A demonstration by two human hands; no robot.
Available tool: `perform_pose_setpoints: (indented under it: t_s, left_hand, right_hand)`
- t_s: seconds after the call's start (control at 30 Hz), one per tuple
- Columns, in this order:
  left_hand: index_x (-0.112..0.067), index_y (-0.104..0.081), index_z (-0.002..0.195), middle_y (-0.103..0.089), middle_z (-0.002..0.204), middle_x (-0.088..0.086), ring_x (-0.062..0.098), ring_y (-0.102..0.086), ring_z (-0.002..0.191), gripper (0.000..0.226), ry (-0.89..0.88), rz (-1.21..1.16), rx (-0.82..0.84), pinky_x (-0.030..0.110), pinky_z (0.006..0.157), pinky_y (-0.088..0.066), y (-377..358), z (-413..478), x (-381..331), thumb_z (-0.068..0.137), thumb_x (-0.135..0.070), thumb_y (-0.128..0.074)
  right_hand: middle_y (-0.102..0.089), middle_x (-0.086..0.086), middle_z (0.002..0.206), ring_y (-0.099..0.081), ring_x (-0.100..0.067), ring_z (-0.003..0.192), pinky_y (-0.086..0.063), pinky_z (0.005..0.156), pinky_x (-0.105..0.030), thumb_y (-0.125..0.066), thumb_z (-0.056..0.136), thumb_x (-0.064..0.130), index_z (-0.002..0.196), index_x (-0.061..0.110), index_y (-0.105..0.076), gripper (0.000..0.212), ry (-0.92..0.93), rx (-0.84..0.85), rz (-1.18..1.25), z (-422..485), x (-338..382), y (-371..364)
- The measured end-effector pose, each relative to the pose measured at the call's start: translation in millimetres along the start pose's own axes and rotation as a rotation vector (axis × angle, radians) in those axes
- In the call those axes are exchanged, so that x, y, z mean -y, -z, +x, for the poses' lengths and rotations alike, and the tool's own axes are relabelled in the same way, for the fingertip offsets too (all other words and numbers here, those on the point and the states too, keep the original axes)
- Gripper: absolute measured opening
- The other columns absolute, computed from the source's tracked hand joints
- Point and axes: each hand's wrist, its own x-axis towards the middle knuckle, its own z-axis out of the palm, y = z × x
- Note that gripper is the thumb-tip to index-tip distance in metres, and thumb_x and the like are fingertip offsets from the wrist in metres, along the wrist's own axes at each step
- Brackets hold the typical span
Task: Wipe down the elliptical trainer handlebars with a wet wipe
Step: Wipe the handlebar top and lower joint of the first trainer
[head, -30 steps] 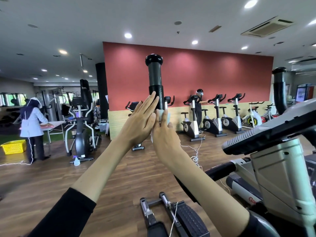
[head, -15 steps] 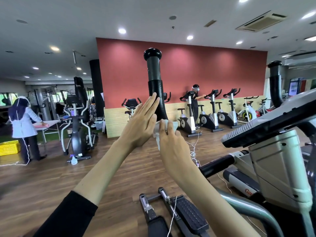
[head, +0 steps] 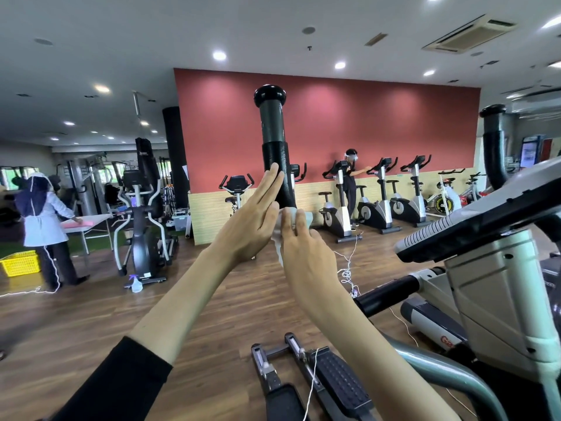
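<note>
The left hand [head: 249,223] lies flat, fingers straight, against the black handlebar [head: 274,153], which stands upright at twelve o'clock. Just beside it at four o'clock, the right hand [head: 303,256] curls its fingers round the white wet wipe [head: 290,214], pressed to the handlebar's lower end.

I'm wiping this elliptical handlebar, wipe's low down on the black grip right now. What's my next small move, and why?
Probably slide the wet wipe up the handlebar toward the knob. Your right hand holds the wipe at the bottom flare of the black grip, your left hand lies flat against the bar beside it, and the grip and grey tube above are uncovered.
</note>
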Motion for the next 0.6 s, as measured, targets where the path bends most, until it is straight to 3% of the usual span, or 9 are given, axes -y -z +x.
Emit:
perform_pose_setpoints:
  t_s: [0.3,0.43,0.6]
  left_hand:
    - [-0.013,-0.013,0.154,0.003,0.158,-0.015,-0.006,0.002,0.144,0.054,0.011,0.032,-0.012,0.001,0.107,-0.008,-3.9,-1.1,-2.2,0.101,-0.017,-0.025]
    - [-0.010,-0.015,0.153,-0.002,0.159,-0.008,0.000,0.002,0.146,0.056,0.016,0.109,-0.031,0.015,0.117,-0.002,-10.1,-7.2,-4.8,0.098,-0.022,-0.023]
    - [-0.014,-0.014,0.153,-0.002,0.160,-0.009,-0.003,0.004,0.145,0.062,0.056,0.177,-0.002,0.015,0.116,0.005,-25.1,-29.7,-12.0,0.095,-0.035,-0.014]
  right_hand:
    - [-0.070,-0.016,0.105,-0.060,-0.022,0.053,-0.043,0.040,-0.023,-0.095,0.043,0.025,0.107,0.007,-0.072,0.071,0.038,-0.041,-0.023,-8.8,-3.6,-2.4]
    - [-0.067,-0.021,0.110,-0.059,-0.023,0.057,-0.050,0.049,-0.026,-0.089,0.042,0.014,0.114,0.003,-0.068,0.076,0.083,-0.088,-0.017,-31.5,-12.9,1.0]
    - [-0.068,-0.022,0.108,-0.064,-0.024,0.062,-0.051,0.048,-0.026,-0.089,0.045,0.013,0.111,0.001,-0.070,0.070,0.113,-0.097,-0.005,-64.1,-29.5,8.5]
